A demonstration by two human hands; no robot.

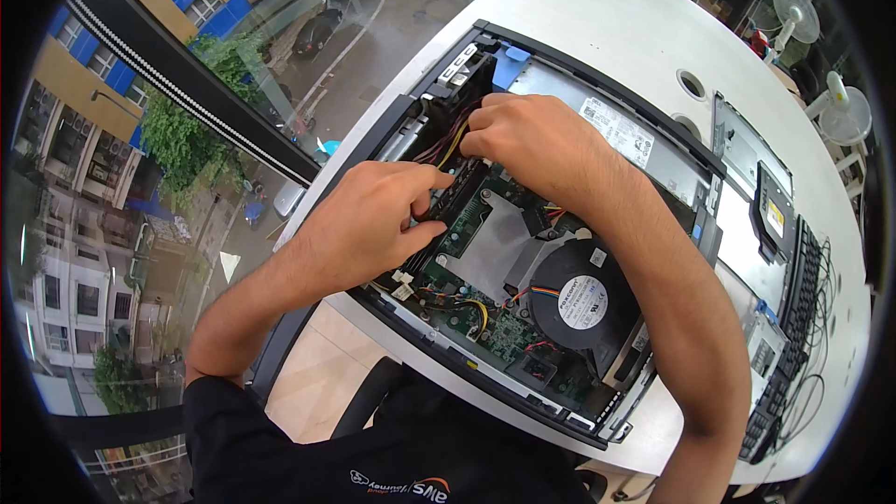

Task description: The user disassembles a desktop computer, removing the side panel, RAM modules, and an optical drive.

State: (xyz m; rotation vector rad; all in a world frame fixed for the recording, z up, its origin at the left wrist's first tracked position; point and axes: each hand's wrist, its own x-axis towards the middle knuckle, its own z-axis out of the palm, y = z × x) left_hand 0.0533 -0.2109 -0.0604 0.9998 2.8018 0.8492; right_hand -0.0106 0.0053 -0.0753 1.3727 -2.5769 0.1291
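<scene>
An open desktop computer [495, 233] lies on its side in front of me, its insides showing. My left hand [369, 224] reaches in from the left with fingers curled. Its thumb and fingertips touch the dark slots [457, 194] along the green motherboard [467, 235]. At the far end of those slots, my right hand [532, 135] is bent down, fingers closed beside the yellow and dark cables [457, 142]. What either hand's fingertips grip is hidden. Nearer me, right of a grey metal plate [499, 243], sits a round black fan [579, 303].
A silver drive or power unit [616, 135] fills the case's far side. On the white table [597, 9] at the right lie a removed metal side panel [747, 145], a black bracketed part [773, 215] and a black keyboard [793, 336] with cables. A window [280, 65] is at left.
</scene>
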